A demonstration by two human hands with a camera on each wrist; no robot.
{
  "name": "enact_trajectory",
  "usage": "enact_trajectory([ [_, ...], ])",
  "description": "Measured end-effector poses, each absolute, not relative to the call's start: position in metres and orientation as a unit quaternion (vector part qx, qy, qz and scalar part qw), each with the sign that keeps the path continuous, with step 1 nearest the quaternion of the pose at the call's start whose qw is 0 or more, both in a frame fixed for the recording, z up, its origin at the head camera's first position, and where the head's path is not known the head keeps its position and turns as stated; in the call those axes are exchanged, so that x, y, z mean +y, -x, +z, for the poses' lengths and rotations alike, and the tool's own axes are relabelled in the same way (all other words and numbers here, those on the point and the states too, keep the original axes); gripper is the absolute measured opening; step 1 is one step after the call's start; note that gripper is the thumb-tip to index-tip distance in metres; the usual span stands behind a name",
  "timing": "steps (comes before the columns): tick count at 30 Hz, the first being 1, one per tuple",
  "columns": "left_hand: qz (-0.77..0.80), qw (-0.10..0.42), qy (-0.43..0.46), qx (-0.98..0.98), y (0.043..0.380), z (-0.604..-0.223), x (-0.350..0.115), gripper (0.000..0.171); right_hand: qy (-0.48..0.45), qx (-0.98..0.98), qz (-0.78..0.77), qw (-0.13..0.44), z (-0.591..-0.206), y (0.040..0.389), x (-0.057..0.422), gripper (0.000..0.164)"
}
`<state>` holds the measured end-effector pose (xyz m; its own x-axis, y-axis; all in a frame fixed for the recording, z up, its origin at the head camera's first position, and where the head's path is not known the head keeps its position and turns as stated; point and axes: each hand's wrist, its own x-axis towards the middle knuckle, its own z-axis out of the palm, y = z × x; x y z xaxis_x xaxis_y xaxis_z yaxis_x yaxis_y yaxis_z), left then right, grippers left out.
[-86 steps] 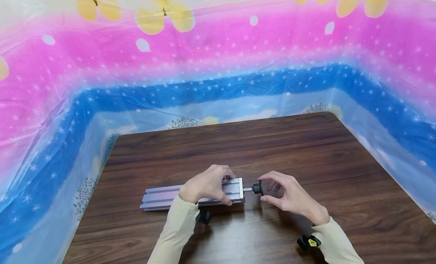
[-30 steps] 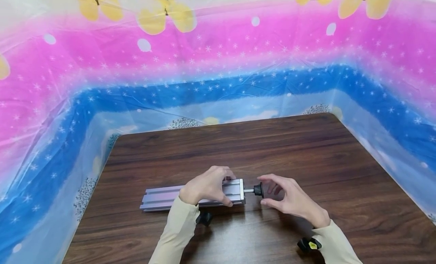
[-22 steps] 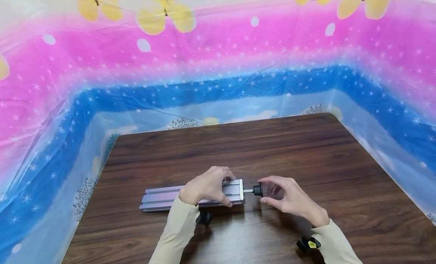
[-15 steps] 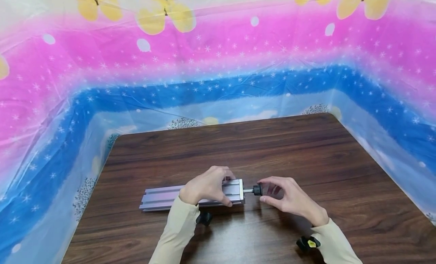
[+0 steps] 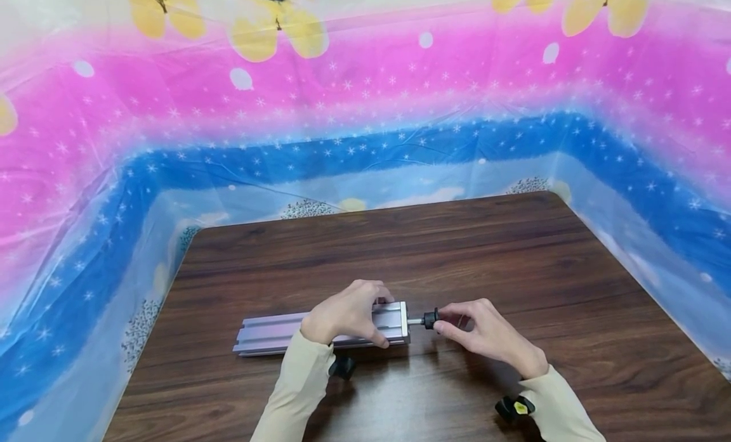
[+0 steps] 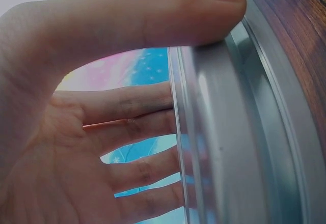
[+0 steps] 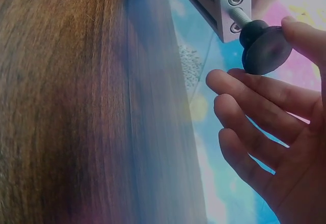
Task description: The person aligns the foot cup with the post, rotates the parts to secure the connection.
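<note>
A silver aluminium extrusion point(image 5: 271, 333) with lengthwise grooves lies on the wooden table. My left hand point(image 5: 345, 312) grips it near its right end, thumb on the near side and fingers over the far side; the left wrist view shows the thumb point(image 6: 204, 12) pressed on the metal. From the end plate point(image 7: 234, 12), which carries screws, a threaded rod point(image 7: 240, 16) sticks out to a black levelling foot point(image 7: 267, 50). My right hand point(image 5: 491, 333) pinches the foot's rim between thumb and index finger, its other fingers loosely bent below.
The dark wood-grain table point(image 5: 371, 252) spreads around the extrusion. Behind and beside it hangs a pink and blue patterned cloth point(image 5: 365, 99). Each wrist wears a small black device, with a yellow mark on the right one point(image 5: 516, 407).
My right thumb and index finger have drawn closer together on the black levelling foot, from a wider spread. The left hand and the extrusion have kept their place.
</note>
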<state>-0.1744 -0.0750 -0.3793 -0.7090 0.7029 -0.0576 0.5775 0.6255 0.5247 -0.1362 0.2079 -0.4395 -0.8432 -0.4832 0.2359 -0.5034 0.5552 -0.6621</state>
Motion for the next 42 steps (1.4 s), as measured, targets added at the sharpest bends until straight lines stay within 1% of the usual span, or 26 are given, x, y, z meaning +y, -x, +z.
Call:
enact_trajectory([
  [4, 0.239, 0.131, -0.355, 0.894, 0.1735, -0.3789, -0.0753, 0.055, -0.280, -0.879, 0.386, 0.000, -0.4402, 0.1374, 0.2078, 0.018],
  [14, 0.243, 0.123, -0.361, 0.892, 0.1727, -0.3800, -0.0760, 0.055, -0.266, -0.879, 0.394, -0.031, -0.4416, 0.1422, 0.2054, 0.041],
  [18, 0.244, 0.126, -0.356, 0.893, 0.1728, -0.3790, -0.0762, 0.055, -0.257, -0.881, 0.394, -0.046, -0.4399, 0.1428, 0.2045, 0.045],
  [20, 0.242, 0.126, -0.353, 0.895, 0.1730, -0.3784, -0.0763, 0.056, -0.253, -0.884, 0.391, -0.046, -0.4389, 0.1420, 0.2050, 0.044],
  [24, 0.239, 0.127, -0.351, 0.897, 0.1736, -0.3779, -0.0765, 0.058, -0.249, -0.885, 0.392, -0.031, -0.4361, 0.1380, 0.2081, 0.024],
  [25, 0.237, 0.127, -0.351, 0.897, 0.1736, -0.3779, -0.0767, 0.058, -0.252, -0.883, 0.394, -0.026, -0.4353, 0.1369, 0.2087, 0.026],
  [27, 0.235, 0.127, -0.350, 0.898, 0.1733, -0.3777, -0.0771, 0.059, -0.261, -0.878, 0.401, -0.020, -0.4342, 0.1348, 0.2098, 0.043],
  [28, 0.233, 0.126, -0.348, 0.899, 0.1732, -0.3773, -0.0774, 0.059, -0.268, -0.875, 0.404, -0.014, -0.4338, 0.1345, 0.2097, 0.048],
  [30, 0.233, 0.125, -0.348, 0.899, 0.1732, -0.3770, -0.0779, 0.059, -0.282, -0.870, 0.405, -0.002, -0.4335, 0.1343, 0.2091, 0.052],
  [33, 0.235, 0.124, -0.348, 0.899, 0.1737, -0.3775, -0.0783, 0.058, -0.294, -0.865, 0.406, 0.015, -0.4337, 0.1349, 0.2076, 0.049],
  [37, 0.238, 0.126, -0.346, 0.899, 0.1749, -0.3801, -0.0784, 0.058, -0.298, -0.865, 0.402, 0.027, -0.4351, 0.1356, 0.2065, 0.040],
  [42, 0.245, 0.127, -0.348, 0.896, 0.1739, -0.3812, -0.0779, 0.058, -0.284, -0.873, 0.397, 0.012, -0.4368, 0.1346, 0.2070, 0.030],
])
